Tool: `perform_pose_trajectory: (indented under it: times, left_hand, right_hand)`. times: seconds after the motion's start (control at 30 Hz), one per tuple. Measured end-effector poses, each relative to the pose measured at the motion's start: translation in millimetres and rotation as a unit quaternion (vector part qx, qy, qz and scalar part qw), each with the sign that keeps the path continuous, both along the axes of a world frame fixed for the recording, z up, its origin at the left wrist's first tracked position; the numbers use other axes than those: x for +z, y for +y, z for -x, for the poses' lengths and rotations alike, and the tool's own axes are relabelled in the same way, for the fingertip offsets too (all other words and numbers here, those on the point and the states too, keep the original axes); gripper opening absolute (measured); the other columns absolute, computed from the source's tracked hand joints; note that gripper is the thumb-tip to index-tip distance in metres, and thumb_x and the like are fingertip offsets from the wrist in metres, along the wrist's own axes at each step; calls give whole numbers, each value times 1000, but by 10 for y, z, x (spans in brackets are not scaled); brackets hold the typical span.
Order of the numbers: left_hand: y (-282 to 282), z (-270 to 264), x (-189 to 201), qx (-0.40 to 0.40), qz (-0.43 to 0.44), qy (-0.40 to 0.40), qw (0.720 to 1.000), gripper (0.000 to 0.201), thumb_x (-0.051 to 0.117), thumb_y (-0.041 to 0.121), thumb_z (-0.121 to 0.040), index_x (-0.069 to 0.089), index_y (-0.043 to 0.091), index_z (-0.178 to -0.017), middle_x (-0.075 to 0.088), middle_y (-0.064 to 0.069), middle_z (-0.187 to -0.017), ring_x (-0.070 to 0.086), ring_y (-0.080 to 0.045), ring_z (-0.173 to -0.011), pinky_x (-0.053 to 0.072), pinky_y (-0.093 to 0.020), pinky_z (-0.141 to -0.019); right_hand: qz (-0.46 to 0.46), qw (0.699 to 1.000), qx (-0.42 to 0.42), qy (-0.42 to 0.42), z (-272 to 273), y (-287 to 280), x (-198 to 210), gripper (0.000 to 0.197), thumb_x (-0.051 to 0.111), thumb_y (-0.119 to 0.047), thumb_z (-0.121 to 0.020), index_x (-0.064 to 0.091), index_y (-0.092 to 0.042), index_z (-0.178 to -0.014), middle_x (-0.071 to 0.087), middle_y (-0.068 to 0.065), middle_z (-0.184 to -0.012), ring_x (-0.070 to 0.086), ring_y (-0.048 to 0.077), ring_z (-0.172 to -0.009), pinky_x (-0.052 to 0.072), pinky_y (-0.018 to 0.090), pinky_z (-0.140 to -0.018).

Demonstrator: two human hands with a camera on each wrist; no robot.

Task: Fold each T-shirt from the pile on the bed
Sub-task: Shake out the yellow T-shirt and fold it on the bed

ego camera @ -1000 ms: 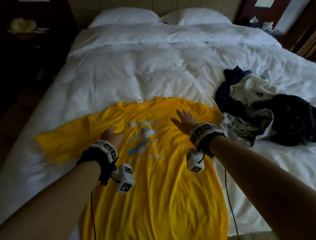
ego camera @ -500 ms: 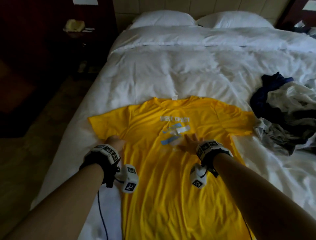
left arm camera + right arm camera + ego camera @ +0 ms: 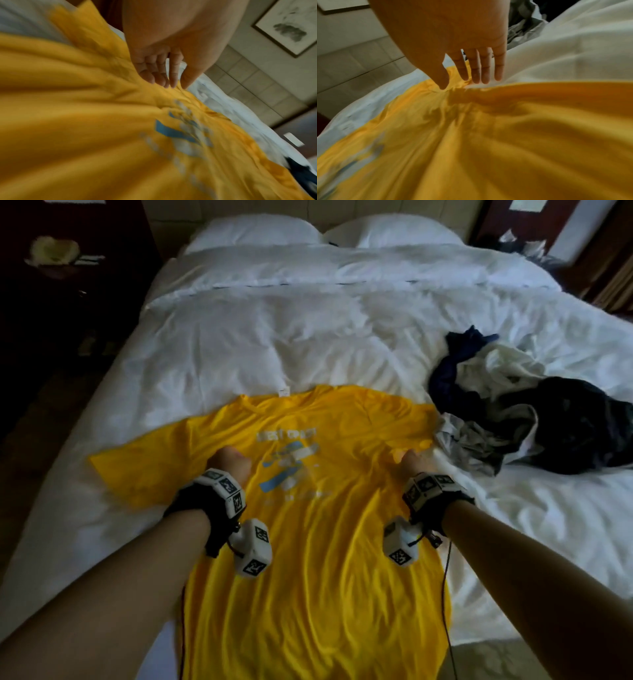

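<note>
A yellow T-shirt [image 3: 318, 542] with a blue and white chest print lies face up on the white bed [image 3: 274, 344], collar pointing away from me. My left hand [image 3: 229, 458] rests on the shirt just left of the print. In the left wrist view its straight fingertips [image 3: 164, 83] press the yellow cloth [image 3: 85, 121], which wrinkles around them. My right hand [image 3: 409, 460] is at the shirt's right sleeve. Its straight fingers [image 3: 485, 79] touch the sleeve edge [image 3: 457, 86] and the white duvet [image 3: 573, 54]; nothing is gripped.
A loose pile of dark blue, white, grey and black clothes [image 3: 531, 419] lies on the bed just right of the shirt. Two pillows [image 3: 325, 231] sit at the head. The bed's left edge drops to a dark floor [image 3: 51, 405]. A nightstand [image 3: 54, 258] stands at the far left.
My right hand has slid from the middle of the chest out to the right sleeve. My left hand has moved from the left armpit inward beside the print.
</note>
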State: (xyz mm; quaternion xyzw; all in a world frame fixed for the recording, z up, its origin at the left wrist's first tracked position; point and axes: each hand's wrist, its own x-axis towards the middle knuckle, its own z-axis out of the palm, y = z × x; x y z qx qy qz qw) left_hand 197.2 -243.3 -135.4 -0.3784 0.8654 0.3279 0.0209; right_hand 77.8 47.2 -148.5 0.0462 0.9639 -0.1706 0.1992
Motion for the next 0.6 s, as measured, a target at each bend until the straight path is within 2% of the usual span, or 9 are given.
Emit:
perform_pose_trajectory:
  times: [0.1, 0.2, 0.27, 0.3, 0.33, 0.37, 0.43, 0.53, 0.6]
  left_hand:
    - [549, 333, 96, -80, -3, 40, 996, 21, 59, 20, -90, 64, 4, -102, 64, -14, -114, 58, -34, -100, 44, -35, -82]
    - [1018, 649, 123, -176, -23, 95, 980, 19, 61, 17, -90, 65, 4, -103, 66, -13, -110, 60, -31, -102, 43, -29, -78]
    - [1300, 838, 87, -218, -34, 121, 968, 16, 62, 15, -90, 66, 3, -100, 68, -14, -105, 61, -29, -99, 41, -27, -74]
    - [1420, 916, 50, -232, -34, 132, 963, 16, 62, 16, -90, 66, 3, -99, 68, -14, -104, 61, -28, -99, 41, -26, -74]
    - [1532, 992, 7, -240, -36, 138, 960, 17, 63, 17, -90, 65, 3, -99, 68, -13, -104, 61, -27, -99, 40, -25, -75]
    - [1638, 1056, -44, -249, -33, 140, 958, 17, 63, 17, -90, 65, 4, -99, 67, -12, -107, 60, -26, -101, 40, -25, -76]
    - [1827, 1186, -164, -283, -20, 141, 949, 15, 62, 17, -90, 67, 4, -97, 61, -12, -120, 55, -25, -113, 39, -26, -85]
    - [2023, 1327, -334, -356, -32, 115, 927, 20, 57, 16, -94, 69, 2, -104, 37, -11, -149, 32, -24, -138, 28, -29, -107]
    - [2093, 1420, -420, -394, -34, 99, 913, 26, 52, 15, -97, 66, 5, -116, 20, -9, -157, 16, -23, -146, 20, -31, -114]
  right_hand:
    - [65, 997, -27, -35, -18, 284, -4, 60, 60, -36, -89, 44, -2, -135, 49, 18, -135, 48, 35, -123, 40, 38, -99]
    - [118, 989, -42, -82, 104, 472, -164, 41, 63, -36, -85, 59, -7, -114, 59, 11, -106, 59, 28, -99, 51, 38, -90]
    - [191, 970, -69, -134, 113, 526, -230, 19, 65, -31, -85, 58, -14, -83, 55, 6, -81, 58, 19, -72, 56, 26, -66]
    - [203, 966, -67, -145, 92, 521, -209, 22, 64, -25, -88, 51, -15, -73, 47, 5, -70, 51, 13, -57, 48, 17, -50]
    - [216, 963, -52, -152, 76, 521, -218, 28, 60, -18, -91, 46, -14, -67, 40, 4, -66, 44, 9, -48, 40, 14, -42]
    - [225, 959, -52, -165, 66, 529, -238, 30, 57, -13, -93, 44, -15, -66, 39, 3, -65, 42, 7, -46, 38, 15, -42]
    - [230, 955, -48, -178, 108, 581, -305, 28, 53, -9, -93, 45, -21, -69, 45, -2, -71, 46, 7, -58, 42, 19, -55]
    - [254, 945, -47, -198, 198, 658, -362, 25, 57, -9, -91, 48, -23, -73, 50, -3, -75, 49, 9, -64, 43, 19, -58]
    - [268, 935, -48, -228, 238, 668, -393, 25, 61, -9, -89, 50, -18, -68, 52, 1, -67, 49, 13, -59, 45, 23, -59]
